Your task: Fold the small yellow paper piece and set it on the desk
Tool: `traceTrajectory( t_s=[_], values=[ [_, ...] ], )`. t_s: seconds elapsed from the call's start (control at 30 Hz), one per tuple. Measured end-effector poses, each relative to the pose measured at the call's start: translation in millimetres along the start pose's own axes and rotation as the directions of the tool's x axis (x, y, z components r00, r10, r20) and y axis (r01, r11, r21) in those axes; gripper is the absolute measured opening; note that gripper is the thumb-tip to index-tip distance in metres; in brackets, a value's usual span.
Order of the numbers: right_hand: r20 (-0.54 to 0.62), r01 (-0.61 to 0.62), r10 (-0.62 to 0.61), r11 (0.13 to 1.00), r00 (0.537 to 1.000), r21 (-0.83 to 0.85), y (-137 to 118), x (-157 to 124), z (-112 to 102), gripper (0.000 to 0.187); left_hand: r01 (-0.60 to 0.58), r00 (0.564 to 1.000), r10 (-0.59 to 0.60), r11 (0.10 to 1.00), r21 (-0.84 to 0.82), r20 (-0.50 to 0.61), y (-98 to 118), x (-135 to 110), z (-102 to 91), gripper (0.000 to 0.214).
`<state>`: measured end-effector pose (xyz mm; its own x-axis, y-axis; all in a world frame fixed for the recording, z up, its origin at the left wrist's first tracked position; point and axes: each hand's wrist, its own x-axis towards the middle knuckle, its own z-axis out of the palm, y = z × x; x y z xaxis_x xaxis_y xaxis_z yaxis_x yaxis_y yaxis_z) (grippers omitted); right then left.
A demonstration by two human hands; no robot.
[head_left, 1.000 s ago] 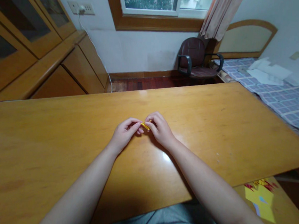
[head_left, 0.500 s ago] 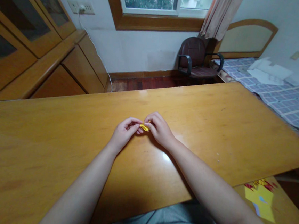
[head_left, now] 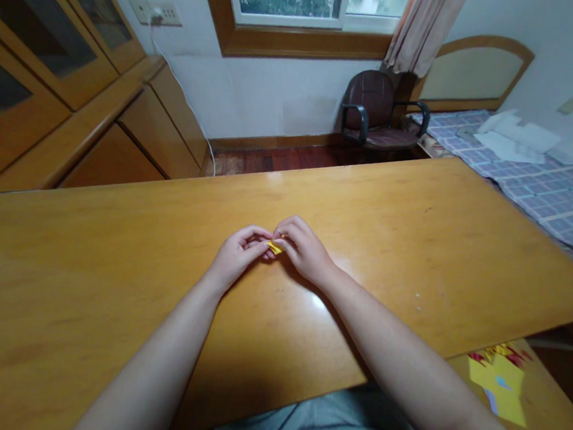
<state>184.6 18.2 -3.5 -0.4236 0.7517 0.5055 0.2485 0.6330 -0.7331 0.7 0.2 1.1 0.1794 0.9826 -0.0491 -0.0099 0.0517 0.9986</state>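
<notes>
A small piece of folded yellow paper (head_left: 275, 248) is pinched between my two hands, just above the middle of the wooden table (head_left: 357, 208). My left hand (head_left: 242, 251) grips its left end, thumb on top and fingers curled behind. On the paper's right side, my right hand (head_left: 302, 246) holds it between thumb and bent index finger. The fingertips of both hands nearly meet and hide most of the paper, so its full folded shape cannot be made out.
Lower right, beneath the table's edge, a lower surface (head_left: 555, 412) bears yellow paper sheets (head_left: 510, 378) and red and yellow folded pieces (head_left: 502, 353). Tiny white scraps (head_left: 418, 301) lie on the table. Beyond stand a brown armchair (head_left: 371, 108), a bed (head_left: 535, 183) and a wooden cabinet (head_left: 119, 120).
My right hand has shifted slightly left, its fingers closer to my left hand. The yellow paper has tilted a little and stays held by both hands.
</notes>
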Motion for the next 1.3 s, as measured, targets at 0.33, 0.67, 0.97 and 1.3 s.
traceTrajectory(
  t_s=[0.33, 0.67, 0.97, 1.3],
  values=[
    [-0.138, -0.208, 0.237, 0.959, 0.962, 0.195, 8, -3, 5, 0.026, -0.032, 0.991, 0.026, 0.999, -0.043, -0.131, -10, 6, -3.7, 0.028],
    [-0.099, -0.346, 0.448, 0.797, 0.889, 0.495, 13, 0, 6, 0.019, -0.041, 0.989, 0.027, 0.995, -0.090, -0.143, -13, 7, -3.8, 0.028],
    [-0.062, -0.406, 0.494, 0.773, 0.867, 0.487, 12, 1, 7, 0.023, -0.056, 0.990, 0.044, 0.995, -0.088, -0.131, -14, 8, -5.1, 0.027],
    [-0.059, -0.389, 0.451, 0.823, 0.890, 0.414, 14, 1, 7, 0.018, -0.047, 0.996, 0.044, 0.998, -0.030, -0.080, -5, 5, -1.6, 0.033]
  ],
)
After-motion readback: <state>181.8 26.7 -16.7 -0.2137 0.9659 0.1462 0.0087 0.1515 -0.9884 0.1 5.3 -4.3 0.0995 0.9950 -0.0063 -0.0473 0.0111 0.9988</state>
